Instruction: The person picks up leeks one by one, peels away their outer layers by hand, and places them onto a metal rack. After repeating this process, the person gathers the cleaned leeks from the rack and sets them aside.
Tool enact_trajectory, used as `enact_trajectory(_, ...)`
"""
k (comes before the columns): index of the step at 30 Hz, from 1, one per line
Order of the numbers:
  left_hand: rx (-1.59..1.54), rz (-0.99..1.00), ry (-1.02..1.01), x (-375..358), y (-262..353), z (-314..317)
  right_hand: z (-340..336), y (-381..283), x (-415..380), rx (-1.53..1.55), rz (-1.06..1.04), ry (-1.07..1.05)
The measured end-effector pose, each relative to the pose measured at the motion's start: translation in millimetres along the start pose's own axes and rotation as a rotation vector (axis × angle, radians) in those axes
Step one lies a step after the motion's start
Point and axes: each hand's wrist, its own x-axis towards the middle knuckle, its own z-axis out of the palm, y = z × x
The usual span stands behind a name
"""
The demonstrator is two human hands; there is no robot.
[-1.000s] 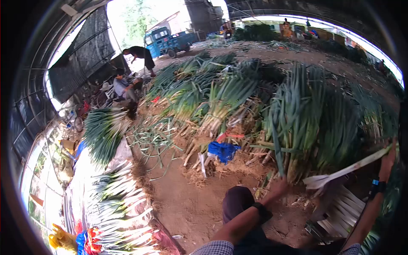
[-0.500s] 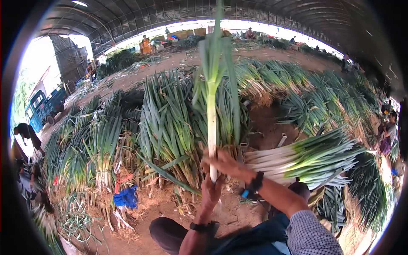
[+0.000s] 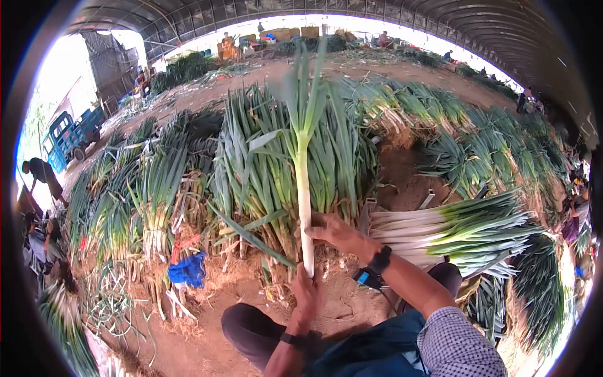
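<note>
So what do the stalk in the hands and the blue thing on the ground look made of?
The stalk is plant matter, apparently a large green onion or leek: smooth white shaft, matte green leaves. The blue thing looks like crumpled woven plastic or cloth; too small to tell which.

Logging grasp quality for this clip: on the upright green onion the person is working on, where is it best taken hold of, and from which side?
Probably the firm white shank of the green onion, not the floppy leaves fanning out above. It stands nearly upright, so come in from the side and wrap around it. The right hand touches the shank partway up from the right; the left hand holds the base end from below.
</note>
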Motion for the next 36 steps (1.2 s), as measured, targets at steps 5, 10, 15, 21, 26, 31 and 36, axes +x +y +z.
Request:
enact_trajectory(5, -0.093, 0.016, -0.136, -9.0, 14.9, -14.3, -10.6, -54.1, 30.8, 0.250, 0.036, 0.135)
enact_trajectory(10, -0.289, -0.044, -0.178, -10.6, -3.9, -4.4, -0.3, -58.4, 33.3, 0.207, -0.092, 0.174)
enact_trajectory(15, -0.632, -0.342, -0.523, -5.3, 5.6, -25.2, 14.7, -23.1, -4.9, 0.191, -0.091, 0.020)
enact_trajectory(21, -0.353, -0.156, -0.413, -31.4, -28.1, 2.3, -31.5, -71.7, 57.1, 0.462, -0.204, 0.346)
enact_trajectory(26, -0.056, 0.115, -0.232, -7.6, -7.7, -0.9, -75.5, -54.1, 50.6, 0.603, -0.248, 0.454)
enact_trajectory(31, -0.114, 0.043, -0.277, 39.1, 32.5, 13.3, -80.8, -49.9, 28.4, 0.520, -0.257, 0.518)
enact_trajectory(36, -0.470, -0.105, -0.371, 48.0, 45.4, 35.3, -82.1, -47.8, 16.6, 0.569, -0.299, 0.525)
